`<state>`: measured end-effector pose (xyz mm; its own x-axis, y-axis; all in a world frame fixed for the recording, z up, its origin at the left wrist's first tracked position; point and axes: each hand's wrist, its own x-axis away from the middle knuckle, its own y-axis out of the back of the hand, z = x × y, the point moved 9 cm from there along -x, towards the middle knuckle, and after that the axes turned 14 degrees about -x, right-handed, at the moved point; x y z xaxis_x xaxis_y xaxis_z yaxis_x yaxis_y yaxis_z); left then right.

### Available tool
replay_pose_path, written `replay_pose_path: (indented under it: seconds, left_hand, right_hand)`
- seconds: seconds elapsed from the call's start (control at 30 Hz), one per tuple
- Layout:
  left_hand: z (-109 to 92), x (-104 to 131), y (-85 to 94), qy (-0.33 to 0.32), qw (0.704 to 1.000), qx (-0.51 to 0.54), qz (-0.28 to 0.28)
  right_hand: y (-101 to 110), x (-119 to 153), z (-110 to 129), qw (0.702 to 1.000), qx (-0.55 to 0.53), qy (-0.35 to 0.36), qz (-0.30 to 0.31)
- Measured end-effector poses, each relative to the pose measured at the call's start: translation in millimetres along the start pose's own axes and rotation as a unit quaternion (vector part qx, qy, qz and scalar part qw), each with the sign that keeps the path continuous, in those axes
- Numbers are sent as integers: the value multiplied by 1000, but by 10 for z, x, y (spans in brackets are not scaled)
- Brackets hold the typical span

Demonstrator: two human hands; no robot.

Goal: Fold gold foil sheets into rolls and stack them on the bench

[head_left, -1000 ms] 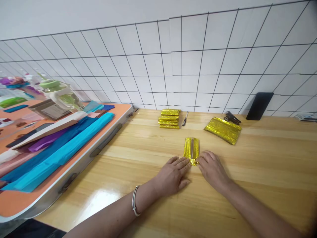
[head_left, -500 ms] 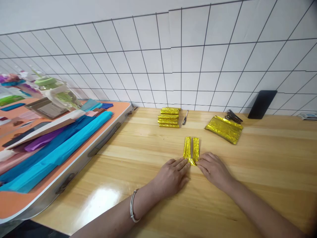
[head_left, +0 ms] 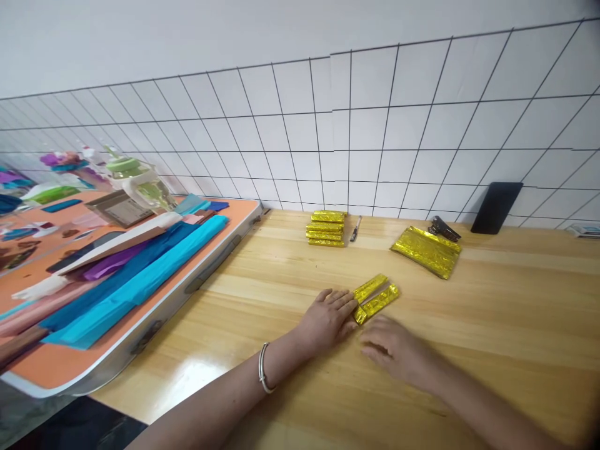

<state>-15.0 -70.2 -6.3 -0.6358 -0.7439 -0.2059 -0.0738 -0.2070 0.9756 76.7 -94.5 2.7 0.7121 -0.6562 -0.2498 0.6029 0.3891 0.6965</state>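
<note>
At far left I see an orange board [head_left: 35,369] carrying a cyan sheet roll [head_left: 178,259], a cardboard box [head_left: 119,209] and a green-lidded cup [head_left: 140,181]. My left hand [head_left: 325,322], banded by a bracelet [head_left: 264,367] at the wrist, lies flat, fingers extended, touching the near left end of the folded gold strip [head_left: 381,300] on the bench [head_left: 520,306]. Farther back sit the gold stack [head_left: 327,229] and a pen [head_left: 355,230]. My right hand [head_left: 398,350] is blurred, fingers bent, just beside the strip's near end; I can't tell whether its fingertips meet. Rightward, a gold packet [head_left: 426,252] lies by a black clip [head_left: 444,229], then a dark slab [head_left: 497,208] leans on the wall [head_left: 422,131].
</note>
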Motion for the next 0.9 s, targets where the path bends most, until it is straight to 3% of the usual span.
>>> replay_pose_path:
  seconds: [0.07, 0.13, 0.23, 0.33, 0.4, 0.5, 0.63, 0.73, 0.9]
  left_hand:
    - [-17, 5, -43, 2, 1000, -17, 8]
    - [-29, 8, -83, 2, 999, -29, 13]
    - [-9, -19, -110, -18, 1000, -20, 13]
    - [102, -121, -103, -50, 999, 8, 12]
    - [230, -239, -113, -57, 998, 12, 11]
    - [432, -454, -179, -42, 999, 3, 7]
    - [603, -671, -328, -22, 1000, 8, 3]
    - [666, -728, -409, -29, 999, 40, 0]
    - [723, -726, -450, -51, 995, 80, 10]
  right_hand:
    - [30, 10, 51, 1000, -17, 17, 15]
    - [259, 33, -74, 999, 10, -2, -41]
    - [648, 106, -433, 990, 69, -43, -117]
    - [868, 169, -879, 980, 94, -112, -135]
    - [905, 169, -1058, 977, 102, -129, -132]
    - [841, 105, -1131, 982, 84, -133, -108]
    - [722, 20, -1177, 981, -63, -170, -68]
    - [774, 10, -1323, 965, -144, -199, -85]
    - [942, -12, -1570, 968, -76, -200, -128]
